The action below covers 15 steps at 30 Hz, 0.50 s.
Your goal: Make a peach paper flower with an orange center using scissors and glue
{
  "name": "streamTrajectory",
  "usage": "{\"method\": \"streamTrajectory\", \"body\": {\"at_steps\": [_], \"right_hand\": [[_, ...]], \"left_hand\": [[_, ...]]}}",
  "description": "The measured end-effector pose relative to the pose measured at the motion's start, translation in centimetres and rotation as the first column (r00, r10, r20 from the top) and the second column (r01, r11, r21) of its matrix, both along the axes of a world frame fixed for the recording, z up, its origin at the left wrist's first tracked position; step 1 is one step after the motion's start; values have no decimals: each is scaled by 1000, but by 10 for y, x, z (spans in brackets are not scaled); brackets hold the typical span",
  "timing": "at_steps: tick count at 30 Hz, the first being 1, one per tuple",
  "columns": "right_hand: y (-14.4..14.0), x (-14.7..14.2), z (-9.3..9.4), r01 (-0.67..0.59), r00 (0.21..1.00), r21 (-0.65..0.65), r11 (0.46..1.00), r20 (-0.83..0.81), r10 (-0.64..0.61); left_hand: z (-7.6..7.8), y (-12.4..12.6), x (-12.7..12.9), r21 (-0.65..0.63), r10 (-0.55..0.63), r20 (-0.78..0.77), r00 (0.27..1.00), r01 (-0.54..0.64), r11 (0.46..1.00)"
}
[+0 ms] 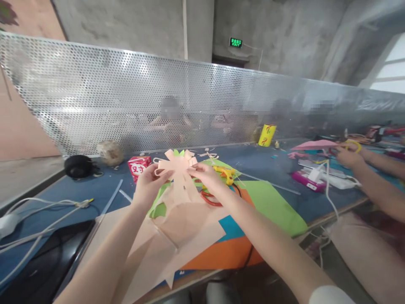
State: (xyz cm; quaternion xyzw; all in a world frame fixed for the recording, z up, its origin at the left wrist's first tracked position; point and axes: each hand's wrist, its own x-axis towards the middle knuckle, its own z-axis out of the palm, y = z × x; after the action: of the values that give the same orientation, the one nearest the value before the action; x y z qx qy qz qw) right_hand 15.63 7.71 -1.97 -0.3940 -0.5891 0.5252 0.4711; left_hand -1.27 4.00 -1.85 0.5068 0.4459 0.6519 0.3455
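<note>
My left hand (148,183) and my right hand (207,177) hold up a peach paper cut-out (179,164) with several petal-like flaps, one hand on each side, above the blue table (104,190). A green paper piece (179,153) peeks out behind its top. Below the hands lie peach paper sheets (177,236), green paper (272,204) and orange paper (228,253). Red scissors (210,199) lie under my right wrist. A yellow glue gun (225,173) rests just beyond my right hand.
A red carton (139,165), a round brownish lump (110,152) and a black object (78,166) sit at the back left. White cables (38,215) cross the left. A perforated metal screen (126,97) bounds the table. Another person's hands (348,156) work at right, near a yellow cup (266,135).
</note>
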Motion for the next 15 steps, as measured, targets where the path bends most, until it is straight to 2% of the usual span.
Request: {"method": "streamTrajectory", "body": {"at_steps": [3, 7, 15], "right_hand": [[-2, 9, 0, -52, 998, -1, 999, 41, 52], [2, 21, 1, -62, 992, -5, 998, 106, 62], [0, 14, -5, -120, 987, 11, 993, 111, 118]], "left_hand": [[-5, 5, -1, 8, 39, -13, 999, -39, 999], [-8, 8, -8, 16, 88, 18, 996, -88, 996], [-8, 5, -2, -8, 46, 61, 997, -45, 999]]}}
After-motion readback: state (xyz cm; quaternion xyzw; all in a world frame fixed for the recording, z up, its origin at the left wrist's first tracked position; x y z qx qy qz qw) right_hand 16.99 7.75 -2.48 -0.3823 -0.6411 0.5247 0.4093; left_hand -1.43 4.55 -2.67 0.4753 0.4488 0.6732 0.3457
